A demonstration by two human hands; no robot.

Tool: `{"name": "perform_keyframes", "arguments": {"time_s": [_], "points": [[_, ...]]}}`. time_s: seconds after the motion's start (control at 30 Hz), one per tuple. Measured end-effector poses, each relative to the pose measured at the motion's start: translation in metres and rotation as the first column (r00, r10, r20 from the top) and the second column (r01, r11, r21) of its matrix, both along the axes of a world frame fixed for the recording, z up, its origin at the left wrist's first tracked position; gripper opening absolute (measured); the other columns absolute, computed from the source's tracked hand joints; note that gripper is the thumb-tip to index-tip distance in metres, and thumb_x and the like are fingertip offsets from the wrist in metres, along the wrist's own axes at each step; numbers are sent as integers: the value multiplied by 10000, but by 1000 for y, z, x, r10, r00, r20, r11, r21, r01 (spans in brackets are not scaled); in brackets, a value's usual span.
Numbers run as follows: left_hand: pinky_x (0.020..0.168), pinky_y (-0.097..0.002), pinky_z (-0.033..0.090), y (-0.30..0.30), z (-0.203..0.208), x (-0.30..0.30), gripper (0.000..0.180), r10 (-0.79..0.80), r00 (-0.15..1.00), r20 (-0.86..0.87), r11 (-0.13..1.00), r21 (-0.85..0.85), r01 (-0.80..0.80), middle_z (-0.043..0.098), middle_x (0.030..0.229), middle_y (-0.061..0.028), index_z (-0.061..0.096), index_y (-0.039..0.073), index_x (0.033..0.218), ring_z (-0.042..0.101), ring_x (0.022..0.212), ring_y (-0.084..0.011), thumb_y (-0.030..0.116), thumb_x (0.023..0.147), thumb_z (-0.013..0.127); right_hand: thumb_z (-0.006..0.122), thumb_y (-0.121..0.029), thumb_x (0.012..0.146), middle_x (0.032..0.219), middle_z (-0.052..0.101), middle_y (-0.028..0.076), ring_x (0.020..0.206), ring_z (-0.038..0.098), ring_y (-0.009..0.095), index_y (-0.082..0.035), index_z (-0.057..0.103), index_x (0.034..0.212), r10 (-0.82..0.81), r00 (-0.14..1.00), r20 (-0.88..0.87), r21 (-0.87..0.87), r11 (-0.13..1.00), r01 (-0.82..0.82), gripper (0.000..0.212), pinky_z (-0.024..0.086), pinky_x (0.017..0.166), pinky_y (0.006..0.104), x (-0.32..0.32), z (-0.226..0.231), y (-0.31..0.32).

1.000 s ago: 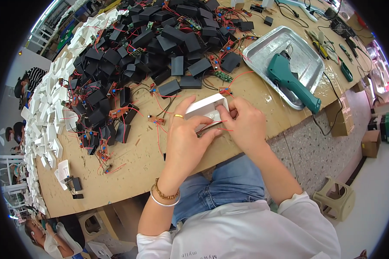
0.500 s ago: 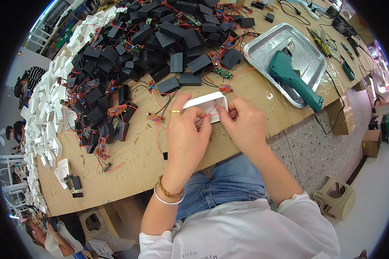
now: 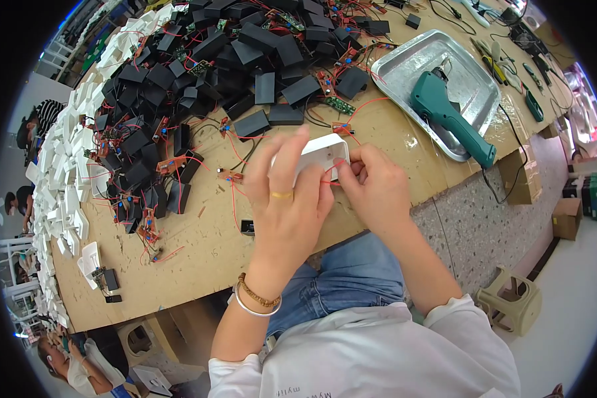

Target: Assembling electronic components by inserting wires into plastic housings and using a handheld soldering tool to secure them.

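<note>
One open white plastic case, between right hand, fingers pinched on its right end, and left hand, fingers half-curled at its left, blurred, hold cannot be told. Beyond the case: heaped black rectangular boxes. Right of it: green pistol-shaped tool on silver metal tray.

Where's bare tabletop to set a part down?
Tan tabletop: lower left, bordered by the left forearm, near edge and lone white shell; also a strip between right hand and metal tray. Crowded: far side, black module pile; far left, white shell pile.
</note>
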State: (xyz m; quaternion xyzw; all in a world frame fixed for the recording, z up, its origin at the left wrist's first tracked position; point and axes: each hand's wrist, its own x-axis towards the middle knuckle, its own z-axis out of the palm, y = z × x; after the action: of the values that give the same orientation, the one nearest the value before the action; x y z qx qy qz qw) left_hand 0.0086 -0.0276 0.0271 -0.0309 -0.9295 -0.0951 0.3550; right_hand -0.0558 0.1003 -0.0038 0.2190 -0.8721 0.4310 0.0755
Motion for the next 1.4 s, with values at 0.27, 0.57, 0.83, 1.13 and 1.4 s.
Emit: {"name": "perform_keyframes", "arguments": {"time_s": [0.27,0.57,0.83,1.13,1.4], "points": [[736,-367,405,-1,-9,9,137,-37,997,68,973,229,21,613,763,-8,630,52,863,563,800,-214,65,748,704,699,-171,789,603,586,61,482,542,149,-46,582,758,-49,995,-88,8,999,50,175,431,464,292,-2,-3,-2],[852,-447,442,0,-10,0,105,58,986,155,976,198,-89,516,1226,-179,630,-17,826,552,945,-345,75,787,660,672,-140,773,659,587,86,594,582,273,-59,541,763,-17,997,-80,51,998,21,154,454,564,389,1,-3,-2],[742,-420,499,5,-11,-1,121,90,954,286,962,222,-157,535,1185,-189,619,-26,824,560,917,-365,92,811,641,685,-137,799,716,594,82,570,550,153,-29,608,869,47,999,-16,-8,999,-47,150,449,532,286,5,7,9],[718,-415,492,5,-12,-2,118,88,954,285,970,193,-147,533,1144,-164,597,-6,817,560,864,-348,100,804,648,663,-348,824,1003,637,164,910,616,311,-42,566,1186,-237,797,-556,358,796,487,484,463,839,392,-69,34,106],[709,-406,488,5,-13,-2,121,109,953,283,974,163,-159,524,1121,-143,588,3,816,551,823,-326,102,798,655,633,-446,824,1164,584,223,1002,608,344,-35,494,1273,-307,936,-170,642,686,342,624,451,866,404,-84,46,104]]}}
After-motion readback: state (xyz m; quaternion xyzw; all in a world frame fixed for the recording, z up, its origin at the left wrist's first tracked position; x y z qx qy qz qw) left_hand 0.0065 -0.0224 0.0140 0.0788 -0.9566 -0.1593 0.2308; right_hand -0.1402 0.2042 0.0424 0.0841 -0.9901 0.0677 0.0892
